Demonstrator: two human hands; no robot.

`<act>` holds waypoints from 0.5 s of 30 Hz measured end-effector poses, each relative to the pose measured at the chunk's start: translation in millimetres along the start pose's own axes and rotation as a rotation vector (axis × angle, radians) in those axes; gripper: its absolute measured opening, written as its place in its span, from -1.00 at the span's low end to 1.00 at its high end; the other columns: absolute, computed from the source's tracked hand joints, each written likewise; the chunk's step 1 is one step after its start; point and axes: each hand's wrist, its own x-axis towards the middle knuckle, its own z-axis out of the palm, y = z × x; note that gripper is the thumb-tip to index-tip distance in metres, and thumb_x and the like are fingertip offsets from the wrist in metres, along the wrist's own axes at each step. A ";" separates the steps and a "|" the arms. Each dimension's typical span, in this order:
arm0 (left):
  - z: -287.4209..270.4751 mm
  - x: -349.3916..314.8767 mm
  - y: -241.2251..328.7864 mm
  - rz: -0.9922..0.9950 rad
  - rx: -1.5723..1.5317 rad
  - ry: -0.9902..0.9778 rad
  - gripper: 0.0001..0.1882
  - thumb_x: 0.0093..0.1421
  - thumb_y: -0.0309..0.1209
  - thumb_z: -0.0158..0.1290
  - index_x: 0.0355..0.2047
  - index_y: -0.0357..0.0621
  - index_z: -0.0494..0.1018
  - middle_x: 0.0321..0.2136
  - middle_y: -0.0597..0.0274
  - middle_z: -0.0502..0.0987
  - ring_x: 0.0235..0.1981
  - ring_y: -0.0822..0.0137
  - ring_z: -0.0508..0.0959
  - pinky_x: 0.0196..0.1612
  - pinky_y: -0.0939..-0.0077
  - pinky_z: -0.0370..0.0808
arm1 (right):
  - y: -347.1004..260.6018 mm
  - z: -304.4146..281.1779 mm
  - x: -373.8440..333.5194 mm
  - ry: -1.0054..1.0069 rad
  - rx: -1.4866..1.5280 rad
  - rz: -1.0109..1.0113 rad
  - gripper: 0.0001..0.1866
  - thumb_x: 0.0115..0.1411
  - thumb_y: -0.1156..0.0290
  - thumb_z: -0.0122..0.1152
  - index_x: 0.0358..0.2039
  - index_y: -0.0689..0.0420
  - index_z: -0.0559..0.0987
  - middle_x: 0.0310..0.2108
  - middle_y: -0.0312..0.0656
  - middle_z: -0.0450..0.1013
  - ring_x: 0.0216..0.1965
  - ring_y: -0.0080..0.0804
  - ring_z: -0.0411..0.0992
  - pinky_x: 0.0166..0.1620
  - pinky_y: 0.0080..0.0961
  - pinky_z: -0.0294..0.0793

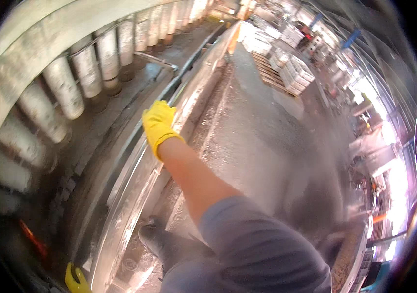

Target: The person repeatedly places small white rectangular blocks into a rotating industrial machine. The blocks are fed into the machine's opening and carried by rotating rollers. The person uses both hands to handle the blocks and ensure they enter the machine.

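A row of pale, stained cylinders (86,68) curves along the upper left, under a broad grey band (28,44). Below them lies a dark, gritty trough (101,132). To the right runs a wet concrete floor (262,146). Farther off, a wooden pallet (269,73) carries stacked white boxes (296,71). A dark boot (152,237) stands on the floor near the bottom.

The right hand (158,123) rested on the metal rail (135,171); beyond its left edge, rollers (85,68) crowded close, while the floor (262,141) rightward lay open.
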 end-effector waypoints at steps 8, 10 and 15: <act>14.4 20.6 16.7 0.309 -0.093 -0.172 -0.52 0.41 -0.22 0.07 0.07 -0.47 0.52 -0.01 -0.33 0.60 0.01 -0.20 0.60 0.15 0.16 0.49 | -13.2 -24.4 -10.7 0.016 0.247 0.098 -0.61 0.16 0.06 0.24 -0.15 0.09 0.66 -0.03 -0.05 0.55 0.10 0.01 0.45 0.31 0.01 0.23; 43.2 41.9 20.3 0.474 -0.039 -0.253 -0.45 0.35 -0.17 0.13 0.15 -0.42 0.47 0.02 -0.32 0.58 0.04 -0.20 0.58 0.15 0.14 0.48 | -8.5 -21.5 -13.0 0.068 0.283 0.086 -0.64 0.16 0.11 0.24 -0.18 0.11 0.65 -0.07 -0.03 0.55 0.07 0.06 0.47 0.34 0.05 0.21; 59.7 85.2 174.3 0.505 0.063 -0.438 -0.17 0.14 -0.16 0.32 0.32 -0.31 0.31 0.12 -0.23 0.50 0.07 -0.22 0.52 0.15 0.07 0.45 | -27.8 -37.9 -25.0 -0.021 0.296 0.072 -0.68 0.22 0.18 0.19 -0.14 0.11 0.65 -0.02 -0.03 0.56 0.09 0.01 0.48 0.35 0.07 0.20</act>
